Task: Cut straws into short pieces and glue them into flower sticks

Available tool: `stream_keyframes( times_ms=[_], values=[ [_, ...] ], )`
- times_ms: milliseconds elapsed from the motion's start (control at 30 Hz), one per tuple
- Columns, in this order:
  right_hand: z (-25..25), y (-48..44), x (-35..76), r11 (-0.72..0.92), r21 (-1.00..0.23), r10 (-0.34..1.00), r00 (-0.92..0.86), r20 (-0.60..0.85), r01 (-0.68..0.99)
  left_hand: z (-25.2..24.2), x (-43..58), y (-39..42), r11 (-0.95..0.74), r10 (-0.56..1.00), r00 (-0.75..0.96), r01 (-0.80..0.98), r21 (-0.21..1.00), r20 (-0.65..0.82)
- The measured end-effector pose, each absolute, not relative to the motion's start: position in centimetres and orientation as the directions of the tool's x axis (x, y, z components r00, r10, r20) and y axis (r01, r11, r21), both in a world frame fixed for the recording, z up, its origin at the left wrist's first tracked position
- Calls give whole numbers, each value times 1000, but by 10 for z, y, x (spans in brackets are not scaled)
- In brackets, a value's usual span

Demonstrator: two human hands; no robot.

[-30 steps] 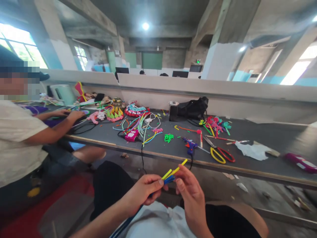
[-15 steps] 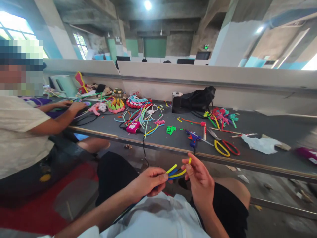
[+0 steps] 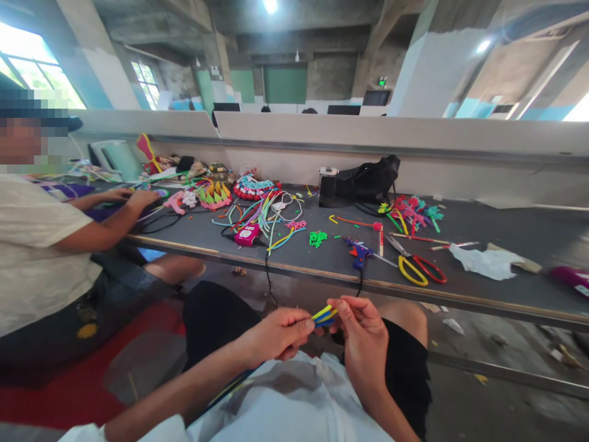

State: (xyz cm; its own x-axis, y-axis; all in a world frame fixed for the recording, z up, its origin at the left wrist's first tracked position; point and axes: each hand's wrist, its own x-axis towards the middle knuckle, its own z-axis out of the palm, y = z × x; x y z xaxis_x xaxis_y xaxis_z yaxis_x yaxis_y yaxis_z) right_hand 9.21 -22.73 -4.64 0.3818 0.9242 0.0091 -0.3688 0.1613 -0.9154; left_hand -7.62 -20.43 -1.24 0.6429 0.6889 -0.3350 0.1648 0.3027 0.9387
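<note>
My left hand point(image 3: 278, 334) and my right hand point(image 3: 363, 334) meet in front of my lap, below the table edge. Both pinch a small bundle of yellow and blue pipe cleaners point(image 3: 324, 315) between thumb and fingers. The left hand grips the bundle's near end, and a blue strand trails down from it toward my shirt. The right hand's fingertips close on the far end. Both hands are closed on the bundle.
A dark grey table point(image 3: 506, 288) carries a blue glue gun point(image 3: 359, 253), yellow and red scissors point(image 3: 416, 267), loose pipe cleaners point(image 3: 267, 221), a pink box point(image 3: 247, 234), a black bag point(image 3: 368, 181) and crumpled white paper point(image 3: 481, 261). A person in a white shirt point(image 3: 37, 245) sits at left, hands on the table.
The yellow strand that stuck out past my right fingers is now folded in against the bundle, and my right hand has closed nearer to my left. The view has tilted slightly.
</note>
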Motion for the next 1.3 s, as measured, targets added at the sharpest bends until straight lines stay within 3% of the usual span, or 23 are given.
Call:
stream_keyframes(
  times_ms=[100,267,467,800,933,1300],
  values=[
    [-52,-231,85,144,-931,937,348,20,-335,-13,-75,-204,332,685,649,123,935,-329],
    [-59,-233,84,171,-981,916,383,124,-91,-13,-74,-204,360,713,617,87,929,-334],
    [-60,-236,85,223,-973,879,418,227,59,-14,-74,-204,365,721,618,46,930,-313],
    [-62,-235,89,518,-736,734,216,644,435,-8,-75,-206,378,734,583,75,923,-348],
    [-57,-234,88,574,-668,671,196,715,473,-5,-76,-207,369,732,590,75,926,-340],
    [-61,-233,85,606,-706,694,189,695,367,-8,-75,-205,335,754,577,71,940,-313]
  ],
)
